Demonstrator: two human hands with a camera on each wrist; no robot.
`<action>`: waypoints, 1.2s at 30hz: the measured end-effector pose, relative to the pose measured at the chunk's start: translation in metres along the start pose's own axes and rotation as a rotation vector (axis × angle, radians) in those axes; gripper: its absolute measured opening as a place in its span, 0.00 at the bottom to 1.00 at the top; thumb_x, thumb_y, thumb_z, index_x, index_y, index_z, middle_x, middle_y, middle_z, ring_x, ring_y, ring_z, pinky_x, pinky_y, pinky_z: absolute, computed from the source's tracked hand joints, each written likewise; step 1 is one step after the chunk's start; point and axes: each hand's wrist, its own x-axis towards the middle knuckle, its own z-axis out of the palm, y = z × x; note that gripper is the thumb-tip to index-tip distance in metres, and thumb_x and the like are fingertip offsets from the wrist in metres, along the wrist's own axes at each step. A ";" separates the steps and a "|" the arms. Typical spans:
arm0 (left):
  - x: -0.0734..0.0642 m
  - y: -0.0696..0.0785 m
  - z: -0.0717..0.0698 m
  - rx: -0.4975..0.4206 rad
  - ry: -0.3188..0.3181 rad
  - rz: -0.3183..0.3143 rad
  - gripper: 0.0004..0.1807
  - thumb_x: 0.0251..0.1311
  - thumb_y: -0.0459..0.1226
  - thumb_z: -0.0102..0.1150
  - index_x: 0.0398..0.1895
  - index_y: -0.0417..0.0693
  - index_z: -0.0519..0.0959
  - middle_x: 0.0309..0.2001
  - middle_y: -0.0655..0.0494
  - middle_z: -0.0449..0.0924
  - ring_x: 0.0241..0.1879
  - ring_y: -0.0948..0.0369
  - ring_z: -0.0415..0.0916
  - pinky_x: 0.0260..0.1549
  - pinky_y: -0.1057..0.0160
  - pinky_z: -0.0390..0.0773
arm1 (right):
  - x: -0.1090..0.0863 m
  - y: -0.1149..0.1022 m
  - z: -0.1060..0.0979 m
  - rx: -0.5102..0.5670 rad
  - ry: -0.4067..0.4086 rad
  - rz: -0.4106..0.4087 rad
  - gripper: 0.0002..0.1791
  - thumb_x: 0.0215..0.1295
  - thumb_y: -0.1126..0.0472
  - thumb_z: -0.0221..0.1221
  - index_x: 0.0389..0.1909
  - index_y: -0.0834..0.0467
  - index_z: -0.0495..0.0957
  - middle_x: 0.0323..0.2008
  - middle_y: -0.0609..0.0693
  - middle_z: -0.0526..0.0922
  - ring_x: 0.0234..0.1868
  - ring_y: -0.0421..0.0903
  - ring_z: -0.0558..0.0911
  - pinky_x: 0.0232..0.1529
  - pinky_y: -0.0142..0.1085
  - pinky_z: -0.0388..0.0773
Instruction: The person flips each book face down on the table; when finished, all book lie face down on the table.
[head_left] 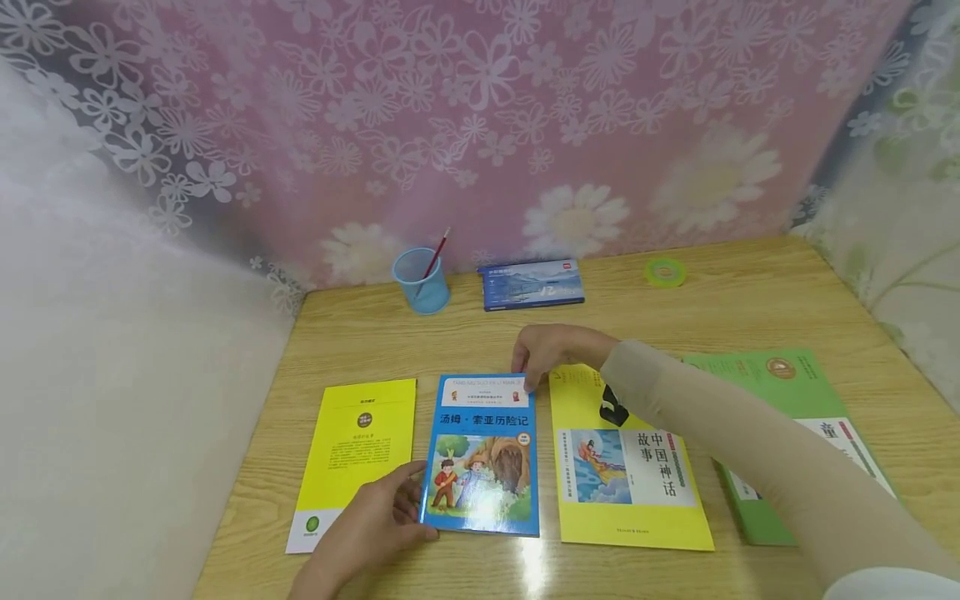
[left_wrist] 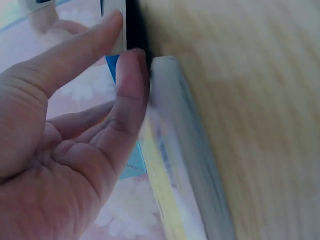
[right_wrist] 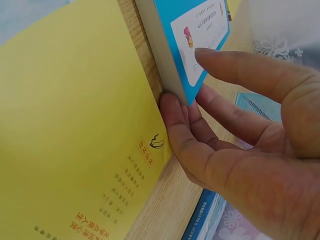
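Observation:
A blue book (head_left: pixel 483 454) with two cartoon children on its cover lies face up between both hands. At its lower left corner, my left hand (head_left: pixel 378 521) holds the edge, the thumb by the bottom edge and bent fingers along the left side. My right hand (head_left: pixel 545 350) grips the top right corner, its thumb on the cover. In the right wrist view, the other fingers of the right hand (right_wrist: pixel 240 135) curl against the side of the blue book (right_wrist: pixel 167 55). The left wrist view shows the left hand (left_wrist: pixel 75 120) with its fingertips at the book's edge (left_wrist: pixel 114 35).
A yellow book (head_left: pixel 360 450) lies left of the blue one. Another yellow book (head_left: pixel 630 525) and a green book (head_left: pixel 768 521) lie to the right, partly under the right sleeve. Behind stand a blue mesh cup (head_left: pixel 427 292) with a pencil, a blue box (head_left: pixel 532 287) and a green-yellow disc (head_left: pixel 665 272).

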 end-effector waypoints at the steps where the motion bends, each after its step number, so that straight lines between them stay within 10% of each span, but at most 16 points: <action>1: 0.001 -0.001 -0.001 -0.031 -0.016 -0.008 0.52 0.49 0.45 0.84 0.77 0.42 0.68 0.44 0.59 0.83 0.38 0.61 0.78 0.38 0.69 0.83 | 0.000 0.000 0.000 0.005 0.000 -0.005 0.17 0.59 0.66 0.74 0.50 0.60 0.87 0.48 0.52 0.88 0.44 0.46 0.80 0.47 0.35 0.82; 12: -0.003 -0.006 -0.010 -0.474 -0.117 -0.058 0.48 0.57 0.37 0.79 0.79 0.40 0.64 0.53 0.44 0.76 0.45 0.54 0.83 0.39 0.67 0.87 | -0.001 -0.003 0.003 0.014 0.030 0.016 0.15 0.60 0.71 0.72 0.48 0.58 0.88 0.47 0.52 0.88 0.44 0.47 0.81 0.47 0.36 0.84; 26: -0.017 -0.010 -0.028 -0.558 -0.127 0.135 0.41 0.69 0.35 0.67 0.82 0.46 0.60 0.70 0.36 0.76 0.58 0.57 0.87 0.55 0.64 0.86 | -0.003 0.007 -0.006 0.014 -0.014 -0.058 0.19 0.60 0.65 0.75 0.52 0.53 0.87 0.49 0.49 0.88 0.51 0.47 0.83 0.60 0.41 0.83; 36: -0.029 -0.008 -0.043 -0.486 0.068 0.222 0.31 0.73 0.37 0.63 0.76 0.45 0.68 0.70 0.42 0.78 0.62 0.65 0.83 0.57 0.68 0.84 | -0.011 0.014 -0.023 0.070 -0.015 -0.392 0.15 0.64 0.66 0.72 0.51 0.57 0.86 0.48 0.51 0.90 0.51 0.45 0.88 0.57 0.40 0.86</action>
